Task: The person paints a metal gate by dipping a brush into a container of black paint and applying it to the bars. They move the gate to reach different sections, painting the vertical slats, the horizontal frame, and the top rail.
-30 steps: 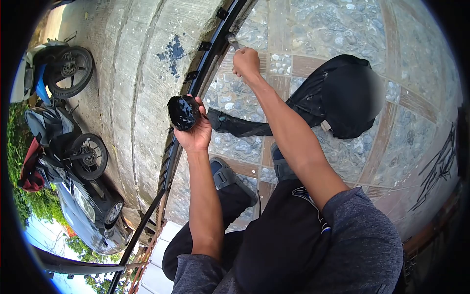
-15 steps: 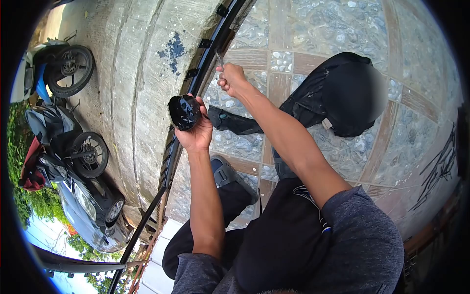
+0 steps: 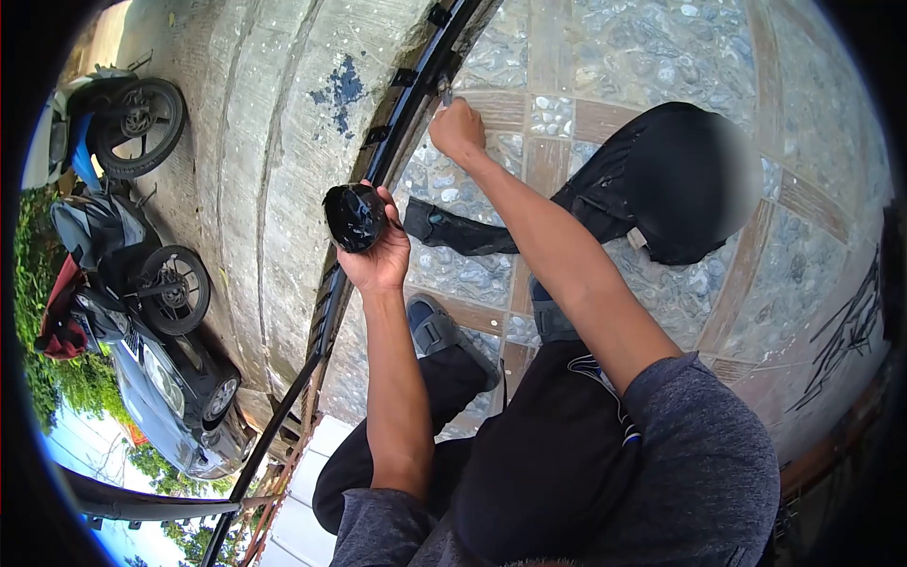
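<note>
My left hand [image 3: 380, 265] is wrapped round a small round cup of glossy black paint [image 3: 355, 219], its open top facing me. A paintbrush [image 3: 444, 91] is gripped in my right hand [image 3: 458, 129], whose closed fingers hide most of the handle. The brush tip is right at the side of a long black metal rail [image 3: 408, 102], which looks wet and shiny in places. Short black tabs stick out along the rail's far side. The cup is held close beside the rail, lower down than my right hand.
A person in black clothing [image 3: 605, 194] is low on the stone-patterned floor [image 3: 652, 57] to my right, one dark sleeve [image 3: 458, 234] reaching toward the rail. Beyond the rail, concrete ground bears a dark stain [image 3: 342, 93]. Motorcycles [image 3: 137, 128] and a grey car [image 3: 156, 406] are parked there.
My right hand has moved up along the rail and slightly right with the paintbrush, turning its back toward me. My left hand and the cup have stayed in place.
</note>
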The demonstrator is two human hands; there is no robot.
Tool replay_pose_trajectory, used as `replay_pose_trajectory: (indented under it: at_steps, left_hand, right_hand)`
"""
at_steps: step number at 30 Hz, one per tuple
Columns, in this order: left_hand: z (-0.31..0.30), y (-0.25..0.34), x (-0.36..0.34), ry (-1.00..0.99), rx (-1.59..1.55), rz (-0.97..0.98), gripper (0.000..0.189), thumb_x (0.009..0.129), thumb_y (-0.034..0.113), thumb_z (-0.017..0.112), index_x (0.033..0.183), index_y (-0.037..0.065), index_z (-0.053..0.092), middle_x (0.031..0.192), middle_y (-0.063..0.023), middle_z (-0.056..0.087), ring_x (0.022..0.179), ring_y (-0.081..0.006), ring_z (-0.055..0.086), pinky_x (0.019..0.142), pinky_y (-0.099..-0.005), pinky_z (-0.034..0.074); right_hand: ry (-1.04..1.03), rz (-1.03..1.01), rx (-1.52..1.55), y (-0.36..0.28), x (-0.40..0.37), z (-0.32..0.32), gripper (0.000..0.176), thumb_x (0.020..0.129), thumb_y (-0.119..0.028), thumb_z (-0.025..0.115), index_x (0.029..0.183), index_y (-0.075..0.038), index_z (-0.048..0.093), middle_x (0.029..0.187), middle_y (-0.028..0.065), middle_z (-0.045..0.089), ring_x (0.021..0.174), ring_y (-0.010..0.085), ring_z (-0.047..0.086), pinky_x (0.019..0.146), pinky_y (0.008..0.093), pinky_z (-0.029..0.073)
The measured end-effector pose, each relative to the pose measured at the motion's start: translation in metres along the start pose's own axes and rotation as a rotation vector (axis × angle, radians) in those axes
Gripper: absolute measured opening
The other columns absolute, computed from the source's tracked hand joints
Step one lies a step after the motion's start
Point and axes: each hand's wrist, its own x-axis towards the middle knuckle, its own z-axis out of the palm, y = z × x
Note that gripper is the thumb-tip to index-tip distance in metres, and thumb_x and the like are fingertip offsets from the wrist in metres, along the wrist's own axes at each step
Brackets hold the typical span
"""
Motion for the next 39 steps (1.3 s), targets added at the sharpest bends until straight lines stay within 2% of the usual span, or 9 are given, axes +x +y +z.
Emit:
replay_pose_trajectory:
  at_steps: [7,10,16,19,23,29,31,35,39]
  left_hand:
    - [-0.003,0.002,-0.001,-0.012,0.006,0.003,0.047,0.097,0.034,0.053,0.131,0.001,0.055,0.132,-0.0162,0.059,0.118,-0.0388,0.058,0.091,-0.0503,0.058]
    - [-0.003,0.002,-0.001,-0.014,-0.004,-0.001,0.046,0.097,0.034,0.053,0.130,0.001,0.056,0.132,-0.0163,0.059,0.118,-0.0389,0.058,0.091,-0.0505,0.058]
    - [-0.005,0.006,-0.004,-0.012,-0.021,0.002,0.048,0.097,0.034,0.054,0.131,0.002,0.055,0.132,-0.0167,0.059,0.118,-0.0390,0.059,0.091,-0.0503,0.058]
    - [-0.008,0.006,-0.005,-0.004,-0.011,0.002,0.048,0.097,0.034,0.054,0.132,0.002,0.055,0.132,-0.0168,0.059,0.118,-0.0386,0.059,0.091,-0.0504,0.058]
    - [-0.007,0.004,-0.002,-0.024,-0.017,-0.014,0.048,0.097,0.034,0.054,0.131,0.001,0.055,0.132,-0.0165,0.059,0.118,-0.0381,0.059,0.091,-0.0501,0.058]
    - [-0.002,0.002,-0.002,-0.039,0.011,0.008,0.045,0.097,0.026,0.056,0.132,-0.002,0.051,0.129,-0.0179,0.059,0.116,-0.0373,0.060,0.092,-0.0496,0.057]
    - [-0.002,0.003,-0.002,-0.040,0.004,0.007,0.045,0.097,0.026,0.056,0.132,-0.002,0.051,0.129,-0.0178,0.059,0.117,-0.0374,0.060,0.092,-0.0497,0.057]
    - [-0.005,0.007,-0.004,-0.028,-0.015,-0.004,0.050,0.097,0.033,0.055,0.132,-0.002,0.053,0.130,-0.0178,0.060,0.117,-0.0369,0.059,0.091,-0.0486,0.058]
    - [-0.006,0.005,-0.007,-0.045,-0.027,-0.010,0.048,0.096,0.028,0.057,0.133,-0.002,0.051,0.130,-0.0181,0.059,0.117,-0.0371,0.060,0.092,-0.0496,0.058]
  right_hand:
    - [-0.080,-0.114,-0.078,0.019,-0.011,-0.012,0.028,0.082,-0.013,0.057,0.093,0.009,0.069,0.102,0.0328,0.067,0.102,0.0466,0.065,0.087,0.0499,0.052]
    - [-0.291,-0.031,-0.109,0.012,0.025,-0.029,0.027,0.082,-0.013,0.057,0.092,0.009,0.070,0.101,0.0326,0.067,0.099,0.0465,0.065,0.085,0.0491,0.053]
    - [0.209,-0.174,0.004,0.005,0.020,-0.037,0.028,0.086,-0.016,0.054,0.091,0.009,0.067,0.100,0.0319,0.067,0.096,0.0467,0.066,0.085,0.0506,0.053]
    - [0.187,-0.146,-0.007,0.010,0.008,-0.015,0.028,0.088,-0.017,0.053,0.091,0.008,0.067,0.100,0.0323,0.067,0.098,0.0474,0.065,0.086,0.0516,0.052]
    - [0.051,-0.101,-0.015,0.018,-0.006,0.008,0.027,0.085,-0.015,0.055,0.093,0.008,0.068,0.102,0.0332,0.067,0.100,0.0482,0.065,0.087,0.0512,0.052]
    - [-0.221,-0.035,-0.110,0.014,0.023,-0.031,0.027,0.080,-0.012,0.057,0.091,0.008,0.070,0.100,0.0324,0.068,0.099,0.0434,0.068,0.086,0.0461,0.054]
    - [-0.182,-0.054,-0.119,0.002,0.041,-0.054,0.027,0.081,-0.013,0.057,0.090,0.007,0.071,0.099,0.0312,0.068,0.098,0.0432,0.068,0.084,0.0468,0.055]
    - [0.240,-0.161,-0.058,-0.011,0.045,-0.064,0.027,0.085,-0.016,0.057,0.092,0.005,0.072,0.100,0.0304,0.068,0.098,0.0442,0.067,0.084,0.0476,0.055]
    - [0.194,-0.145,-0.050,0.000,0.035,-0.039,0.027,0.085,-0.015,0.057,0.095,0.006,0.071,0.103,0.0313,0.068,0.100,0.0458,0.066,0.087,0.0490,0.054]
